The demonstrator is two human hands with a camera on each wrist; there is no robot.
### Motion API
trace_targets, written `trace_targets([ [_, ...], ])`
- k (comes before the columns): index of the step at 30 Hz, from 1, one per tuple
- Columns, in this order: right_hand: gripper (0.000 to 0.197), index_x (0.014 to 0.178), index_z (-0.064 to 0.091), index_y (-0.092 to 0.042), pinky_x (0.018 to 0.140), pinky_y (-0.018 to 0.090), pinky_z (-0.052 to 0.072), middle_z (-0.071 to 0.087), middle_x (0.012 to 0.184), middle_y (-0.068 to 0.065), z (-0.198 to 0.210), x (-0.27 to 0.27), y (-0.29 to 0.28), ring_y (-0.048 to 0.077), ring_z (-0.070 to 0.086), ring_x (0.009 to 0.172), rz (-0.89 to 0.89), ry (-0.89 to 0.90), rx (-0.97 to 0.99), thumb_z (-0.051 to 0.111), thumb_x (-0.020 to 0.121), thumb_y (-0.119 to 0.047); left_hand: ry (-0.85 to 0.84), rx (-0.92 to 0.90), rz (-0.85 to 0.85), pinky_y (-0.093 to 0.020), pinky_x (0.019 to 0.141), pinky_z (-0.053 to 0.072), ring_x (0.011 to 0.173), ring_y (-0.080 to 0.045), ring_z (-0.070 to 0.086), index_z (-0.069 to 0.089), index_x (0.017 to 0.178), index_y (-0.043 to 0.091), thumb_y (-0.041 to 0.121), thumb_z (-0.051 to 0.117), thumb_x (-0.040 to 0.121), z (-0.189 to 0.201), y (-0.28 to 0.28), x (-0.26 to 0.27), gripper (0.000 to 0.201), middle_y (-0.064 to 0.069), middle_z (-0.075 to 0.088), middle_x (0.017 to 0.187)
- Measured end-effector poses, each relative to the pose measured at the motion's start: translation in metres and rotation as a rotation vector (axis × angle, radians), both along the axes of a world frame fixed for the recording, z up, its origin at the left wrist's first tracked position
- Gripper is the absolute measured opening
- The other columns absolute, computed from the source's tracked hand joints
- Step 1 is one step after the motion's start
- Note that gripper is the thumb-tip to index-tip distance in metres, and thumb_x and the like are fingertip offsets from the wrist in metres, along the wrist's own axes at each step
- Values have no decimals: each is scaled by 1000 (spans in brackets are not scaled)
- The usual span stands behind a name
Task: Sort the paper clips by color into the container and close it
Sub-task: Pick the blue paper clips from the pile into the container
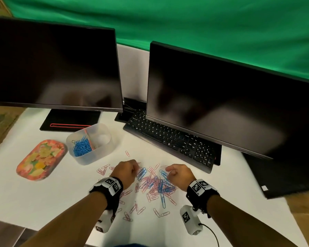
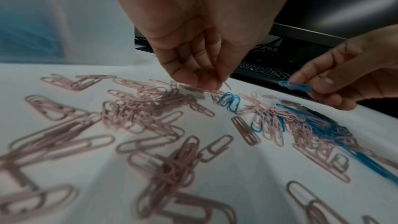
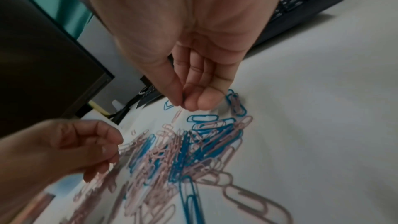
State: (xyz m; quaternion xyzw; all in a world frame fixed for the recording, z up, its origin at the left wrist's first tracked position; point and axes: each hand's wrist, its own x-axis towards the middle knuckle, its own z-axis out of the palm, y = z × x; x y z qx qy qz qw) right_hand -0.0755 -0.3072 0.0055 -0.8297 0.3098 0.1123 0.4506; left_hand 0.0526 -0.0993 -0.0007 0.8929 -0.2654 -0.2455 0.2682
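Monitors [image 1: 53, 65]: two, beyond hands. Keyboard [image 1: 169, 139]: one. Container [image 1: 91, 145]: one, beyond left hand [image 1: 127, 171]; lid [image 1: 40, 159]: one. Pink and blue paper clips [image 1: 155, 186]: too many to count, between and below both hands.

Both bare forearms reach forward side by side, each with a black strap and white marker blocks at the wrist, the hands low and close together with their knuckles up. The left hand [image 1: 127, 169] has its fingers [image 2: 189, 72] curled down and bunched against the thumb in a pinch, apparently nipping something thin and pale, though blur makes that hard to confirm. The right hand [image 1: 179, 172] is likewise curled, its thumb and fingertips [image 2: 323, 83] pressed together and turned toward the left hand.
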Motion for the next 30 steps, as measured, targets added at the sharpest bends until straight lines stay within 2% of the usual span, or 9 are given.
trace_targets([
  [2, 22, 87, 70, -22, 65, 22, 54, 66, 72, -3, 0, -2, -1, 13, 63, 67, -48, -16, 159, 60, 83, -2, 26, -17, 55, -19, 66, 43, 72, -18, 61, 68, 87, 24, 9, 54, 88, -2, 1, 3, 21, 1, 69, 85],
  [5, 18, 83, 68, -8, 55, 27, 53, 63, 64, 6, 4, -5, -1, 13, 59, 52, -151, -38, 345, 57, 84, 7, 28, 1, 90, -20, 68, 47, 77, -17, 64, 70, 90, 30, 9, 52, 87, -4, 3, 5, 28, 5, 72, 91],
  [9, 16, 83, 61, -5, 61, 34, 53, 66, 65, 10, 8, -10, 2, 21, 61, 53, -230, -59, 493, 56, 83, 10, -114, 194, 99, -31, 86, 51, 103, -21, 61, 67, 107, 26, 16, 51, 87, -3, 6, 4, 27, 1, 65, 113],
  [12, 19, 84, 54, -4, 54, 31, 53, 66, 65, 15, 12, -13, 5, 24, 61, 52, -277, -71, 592, 55, 82, 15, -217, 218, 22, -35, 89, 50, 109, -21, 54, 63, 110, 25, 24, 56, 86, -3, -1, -1, 25, 0, 54, 118],
  [15, 23, 86, 51, -4, 52, 30, 52, 65, 63, 16, 15, -17, 9, 25, 59, 51, -308, -91, 642, 54, 81, 18, -204, 229, -87, -34, 89, 49, 110, -20, 52, 61, 114, 25, 32, 55, 89, -3, -18, -6, 27, 1, 51, 118],
  [18, 23, 89, 51, -4, 52, 29, 53, 65, 65, 16, 19, -22, 9, 25, 59, 51, -310, -97, 610, 53, 82, 17, -223, 340, -165, -37, 89, 50, 111, -23, 53, 60, 117, 19, 34, 54, 91, -3, -31, -10, 30, -3, 52, 119],
  [24, 23, 98, 54, -2, 55, 29, 53, 66, 73, 17, 20, -32, 3, 25, 63, 57, -299, -95, 566, 53, 82, 15, -241, 368, -161, -36, 85, 52, 103, -22, 57, 60, 111, 16, 31, 51, 94, -6, -29, -8, 24, -5, 58, 113],
  [27, 25, 103, 58, -2, 57, 29, 54, 66, 74, 15, 18, -35, 4, 23, 64, 58, -301, -101, 575, 53, 84, 14, -230, 326, -145, -36, 81, 53, 97, -22, 59, 60, 106, 16, 27, 51, 94, -3, -26, -7, 19, -4, 61, 107],
  [30, 23, 101, 61, -2, 57, 29, 54, 66, 72, 13, 18, -34, 9, 23, 63, 58, -306, -114, 602, 53, 85, 12, -152, 243, -90, -35, 76, 54, 89, -23, 62, 62, 97, 18, 23, 52, 92, 1, -21, -6, 12, -3, 66, 98],
])
